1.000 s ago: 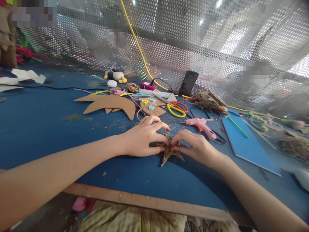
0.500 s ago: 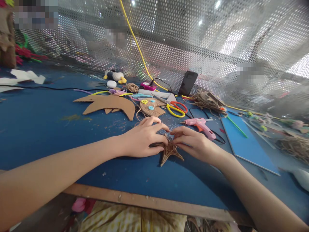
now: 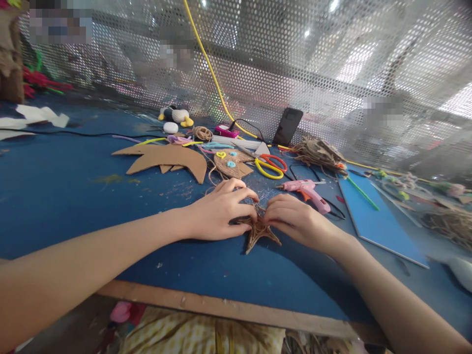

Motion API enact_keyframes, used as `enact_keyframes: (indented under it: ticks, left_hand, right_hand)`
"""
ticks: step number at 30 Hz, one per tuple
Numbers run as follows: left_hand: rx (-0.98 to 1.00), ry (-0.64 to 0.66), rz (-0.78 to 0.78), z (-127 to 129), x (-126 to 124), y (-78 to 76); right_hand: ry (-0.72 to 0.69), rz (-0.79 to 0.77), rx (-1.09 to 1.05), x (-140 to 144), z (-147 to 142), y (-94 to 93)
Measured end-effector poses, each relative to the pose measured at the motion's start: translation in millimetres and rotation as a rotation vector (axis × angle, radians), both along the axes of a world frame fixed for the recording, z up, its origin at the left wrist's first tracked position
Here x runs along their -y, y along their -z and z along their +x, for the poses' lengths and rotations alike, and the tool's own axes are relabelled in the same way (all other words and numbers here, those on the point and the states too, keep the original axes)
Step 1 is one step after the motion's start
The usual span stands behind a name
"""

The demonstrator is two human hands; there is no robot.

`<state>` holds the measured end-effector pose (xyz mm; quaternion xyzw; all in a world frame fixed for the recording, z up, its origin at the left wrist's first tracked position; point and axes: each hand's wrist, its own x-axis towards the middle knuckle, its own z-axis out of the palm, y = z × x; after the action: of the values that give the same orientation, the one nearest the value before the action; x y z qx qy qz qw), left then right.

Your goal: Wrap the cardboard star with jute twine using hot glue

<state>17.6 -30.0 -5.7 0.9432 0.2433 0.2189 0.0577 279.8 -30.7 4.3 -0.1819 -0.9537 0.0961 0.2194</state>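
A small star wrapped in brown jute twine (image 3: 258,232) lies flat on the blue table (image 3: 66,196). My left hand (image 3: 217,211) presses on the star's left side, fingers curled over its upper point. My right hand (image 3: 295,221) grips the star's right side, fingertips meeting the left hand's at the top point. Both hands hide much of the star; only its lower points show.
Behind the hands lie a pink glue gun (image 3: 308,191), yellow and red scissors (image 3: 271,164), a twine-covered round piece with coloured buttons (image 3: 230,164), a cardboard cut-out (image 3: 165,160), a twine ball (image 3: 202,133), a phone (image 3: 288,126) against the mesh wall and a blue sheet (image 3: 376,221) at right.
The fingertips of both hands have shifted slightly on the star's top point; the star stays in the same spot on the table.
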Motion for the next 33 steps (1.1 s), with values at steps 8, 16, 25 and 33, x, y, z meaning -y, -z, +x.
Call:
enact_keyframes:
  ticks: [8,16,25,33]
  left_hand:
    - [0.018,0.006,0.001,0.3,0.0,-1.6]
    - [0.101,0.077,0.042,-0.1,-0.4,-2.9]
    - [0.015,0.099,0.103,-1.5,0.7,-3.3]
    - [0.036,0.124,0.123,-2.5,0.9,-3.8]
  right_hand:
    - [-0.024,0.027,0.036,2.9,-5.0,-0.6]
    - [-0.010,-0.015,0.015,5.8,-9.1,-0.4]
    - [0.023,-0.110,-0.072,5.4,-8.8,4.6]
    - [0.005,-0.087,-0.038,6.3,-8.2,2.8]
